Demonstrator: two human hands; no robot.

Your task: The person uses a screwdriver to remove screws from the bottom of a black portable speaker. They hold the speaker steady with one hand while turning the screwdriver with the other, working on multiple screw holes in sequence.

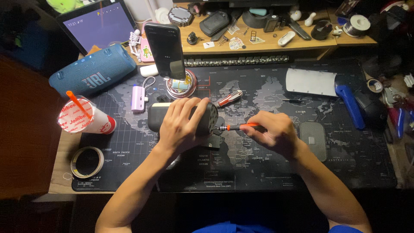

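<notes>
Head view looks down on your dark desk mat (267, 168) printed with a world map, which covers most of the desk. At its upper left lies a blue cylinder speaker (92, 74), and beside that a paper cup (84, 118) with an orange straw. A roll of tape (87, 162) sits at the mat's lower left corner. Near the mat's middle, your left hand (181, 125) wraps over a black cylinder-shaped device (166, 115) lying on its side, pinning it down. Behind it a phone (165, 49) stands upright on a round stand. Your right hand (276, 133) grips a small orange-handled screwdriver (239, 127), its tip meeting the device's right end. A second screwdriver (229, 98), red and silver, lies just behind.
</notes>
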